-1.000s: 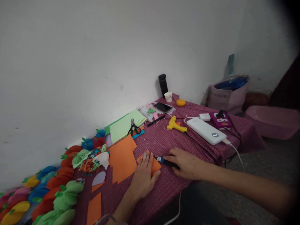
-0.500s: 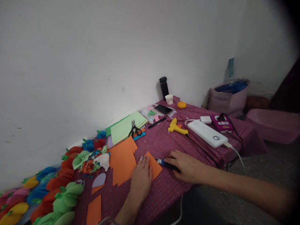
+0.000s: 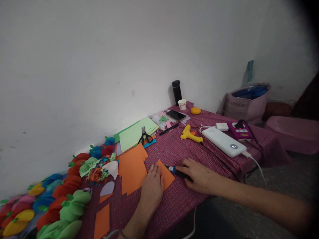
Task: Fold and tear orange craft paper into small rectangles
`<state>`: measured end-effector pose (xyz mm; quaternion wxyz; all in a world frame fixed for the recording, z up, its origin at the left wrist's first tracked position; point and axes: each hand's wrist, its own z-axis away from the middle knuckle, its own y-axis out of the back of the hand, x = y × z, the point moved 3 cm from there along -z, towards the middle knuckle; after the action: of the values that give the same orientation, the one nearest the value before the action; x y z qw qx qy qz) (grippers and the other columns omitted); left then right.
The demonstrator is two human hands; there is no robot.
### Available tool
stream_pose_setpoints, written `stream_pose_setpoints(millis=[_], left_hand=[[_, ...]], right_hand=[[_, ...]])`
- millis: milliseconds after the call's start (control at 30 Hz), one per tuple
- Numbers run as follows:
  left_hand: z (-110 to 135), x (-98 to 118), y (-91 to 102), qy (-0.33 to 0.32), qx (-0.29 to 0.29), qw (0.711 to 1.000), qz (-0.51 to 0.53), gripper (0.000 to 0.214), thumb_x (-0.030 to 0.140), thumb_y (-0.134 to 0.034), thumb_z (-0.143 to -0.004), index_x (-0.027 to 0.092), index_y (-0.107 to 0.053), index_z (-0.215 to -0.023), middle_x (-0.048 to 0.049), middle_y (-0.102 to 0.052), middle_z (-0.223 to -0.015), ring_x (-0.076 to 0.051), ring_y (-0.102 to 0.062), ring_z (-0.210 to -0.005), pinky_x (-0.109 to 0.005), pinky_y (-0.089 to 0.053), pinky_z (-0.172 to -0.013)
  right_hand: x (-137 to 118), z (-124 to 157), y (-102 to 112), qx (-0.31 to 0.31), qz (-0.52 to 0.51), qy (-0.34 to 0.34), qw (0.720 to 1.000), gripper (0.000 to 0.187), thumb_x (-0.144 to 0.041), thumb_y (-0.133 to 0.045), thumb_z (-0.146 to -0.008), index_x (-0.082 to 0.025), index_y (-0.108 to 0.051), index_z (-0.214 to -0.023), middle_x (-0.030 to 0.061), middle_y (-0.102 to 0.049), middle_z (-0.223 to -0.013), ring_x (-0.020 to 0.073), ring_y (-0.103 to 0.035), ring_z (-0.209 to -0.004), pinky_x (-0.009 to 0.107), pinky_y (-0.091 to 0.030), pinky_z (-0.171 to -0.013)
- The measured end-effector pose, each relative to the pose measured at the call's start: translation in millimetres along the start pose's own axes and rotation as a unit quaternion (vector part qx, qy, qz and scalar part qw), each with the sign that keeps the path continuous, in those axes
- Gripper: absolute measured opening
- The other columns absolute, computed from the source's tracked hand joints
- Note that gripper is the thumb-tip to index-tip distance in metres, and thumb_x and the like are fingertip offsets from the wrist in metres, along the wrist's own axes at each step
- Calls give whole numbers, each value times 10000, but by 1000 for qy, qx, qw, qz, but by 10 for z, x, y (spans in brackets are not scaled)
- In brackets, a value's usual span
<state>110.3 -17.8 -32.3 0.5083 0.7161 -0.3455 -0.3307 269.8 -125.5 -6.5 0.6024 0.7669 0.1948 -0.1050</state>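
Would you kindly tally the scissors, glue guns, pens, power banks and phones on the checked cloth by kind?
Scissors: 1
Glue gun: 1
Pens: 2, the black marker and the blue-tipped pen in the right hand
Power bank: 1
Phone: 1
Total: 6

Orange paper [image 3: 165,175] on a checked (maroon) cloth [image 3: 174,199].

The small orange paper piece [image 3: 167,176] lies flat on the table [image 3: 179,197], one corner pointing away; its left part is pressed under the flat left hand [image 3: 153,189]. The black, blue-banded tool [image 3: 174,170] lies flat, tip at the paper's right edge; its rear is hidden under the right hand [image 3: 200,176].
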Motion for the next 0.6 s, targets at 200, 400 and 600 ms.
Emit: stream_pose_setpoints(millis=[200,400,600], left_hand=[[-2,0,1,1,-5,1000,7,410,222,-294,-835,85,-425,-1199,-116,-467,-1228,-227,-413,-1142,-397,-399,-913],[5,-11,-17,5,0,1000,14,415,228,-288,-839,100,-406,-1216,-104,-453,-1243,-225,-415,-1140,-402,-395,-917],[-4,6,16,18,-18,999,21,417,235,-296,-838,85,-411,-1210,-107,-448,-1248,-221,-402,-1148,-390,-374,-938]], right_hand=[[-14,-25,26,-7,-2,15,1000,395,-170,-482,-698,-184,-514,-1092,74,-480,-883,180,-447,-830,299,-360,-761],[-37,-103,1,-9,9,17,1000,391,-184,-490,-699,-172,-519,-1089,83,-483,-892,189,-448,-838,301,-364,-748],[-25,-113,-9,-3,12,14,1000,403,-176,-485,-706,-174,-504,-1109,82,-487,-897,187,-449,-846,308,-364,-763]])
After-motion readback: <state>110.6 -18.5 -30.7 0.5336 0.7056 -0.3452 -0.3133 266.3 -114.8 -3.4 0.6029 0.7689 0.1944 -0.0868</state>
